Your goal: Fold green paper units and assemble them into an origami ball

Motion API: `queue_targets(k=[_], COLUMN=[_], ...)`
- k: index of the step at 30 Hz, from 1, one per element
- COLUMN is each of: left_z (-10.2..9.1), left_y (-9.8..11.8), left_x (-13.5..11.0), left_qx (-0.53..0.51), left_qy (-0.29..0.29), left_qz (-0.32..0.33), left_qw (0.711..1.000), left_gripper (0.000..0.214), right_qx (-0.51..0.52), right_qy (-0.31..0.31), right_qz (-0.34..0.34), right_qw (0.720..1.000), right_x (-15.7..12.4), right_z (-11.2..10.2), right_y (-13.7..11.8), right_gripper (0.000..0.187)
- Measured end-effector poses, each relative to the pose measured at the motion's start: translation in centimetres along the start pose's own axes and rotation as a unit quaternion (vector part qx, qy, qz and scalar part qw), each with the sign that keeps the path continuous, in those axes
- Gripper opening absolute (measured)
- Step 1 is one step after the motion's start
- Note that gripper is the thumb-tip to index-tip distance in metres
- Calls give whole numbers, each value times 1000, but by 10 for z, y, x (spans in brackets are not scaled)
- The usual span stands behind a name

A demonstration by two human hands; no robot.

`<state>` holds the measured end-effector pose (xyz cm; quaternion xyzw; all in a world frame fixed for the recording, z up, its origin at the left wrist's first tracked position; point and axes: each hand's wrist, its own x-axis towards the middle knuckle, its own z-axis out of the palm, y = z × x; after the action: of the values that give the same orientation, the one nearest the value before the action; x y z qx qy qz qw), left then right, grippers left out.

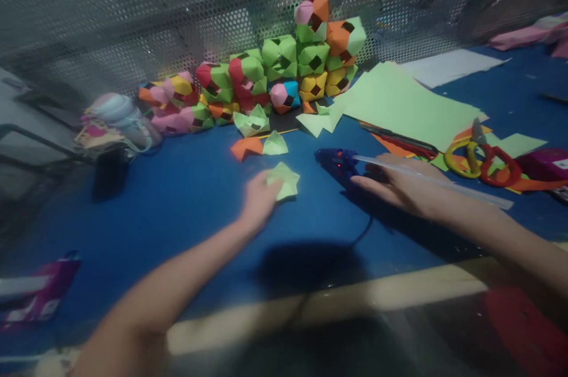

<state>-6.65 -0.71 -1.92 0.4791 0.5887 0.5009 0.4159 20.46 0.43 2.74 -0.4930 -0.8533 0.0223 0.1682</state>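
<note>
My left hand (260, 196) pinches a light green folded paper piece (286, 180) just above the blue table. My right hand (402, 184) is closed around a dark blue hot glue gun (336, 164), whose nozzle points left and whose small red light is lit. A long clear glue stick (444, 179) juts out of its back, over my right wrist. Beyond my left hand lie an orange folded piece (247, 148), a pale green one (276, 144) and a green open-pointed one (252, 122).
Stacked colourful paper blocks (279, 57) line the back against a perforated metal panel (222, 16). Green paper sheets (399, 99), scissors with yellow and red handles (500, 165) lie right. A phone (110, 174) and a cup (122, 116) are left; a purple object (48, 288) sits front left.
</note>
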Motion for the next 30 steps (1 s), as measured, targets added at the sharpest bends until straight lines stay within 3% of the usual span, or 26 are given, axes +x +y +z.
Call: queue_targets(k=[4, 8, 14, 18, 23, 26, 30], left_z=[1, 1, 2, 2, 3, 4, 4], left_y=[1, 0, 2, 4, 6, 7, 8], left_x=[0, 0, 0, -2, -4, -6, -7], left_qx=[20, 23, 10, 28, 61, 79, 67], left_qy=[-3, -8, -29, -44, -50, -51, -72], left_qz=[-6, -15, -19, -17, 3, 23, 2], left_qw=[1000, 1000, 999, 998, 997, 995, 995], left_gripper=[18, 16, 22, 25, 25, 24, 26], right_qx=[88, 180, 287, 244, 135, 111, 84], right_qy=[-23, 25, 56, 49, 61, 65, 70], right_qz=[23, 70, 93, 1, -142, -151, -142], right_qw=[996, 981, 952, 969, 979, 980, 984], right_x=[22, 31, 16, 7, 7, 8, 6], right_z=[24, 44, 37, 26, 31, 34, 32], right_y=[-6, -13, -31, -48, -51, -49, -48], right_gripper=[35, 22, 16, 17, 17, 15, 15])
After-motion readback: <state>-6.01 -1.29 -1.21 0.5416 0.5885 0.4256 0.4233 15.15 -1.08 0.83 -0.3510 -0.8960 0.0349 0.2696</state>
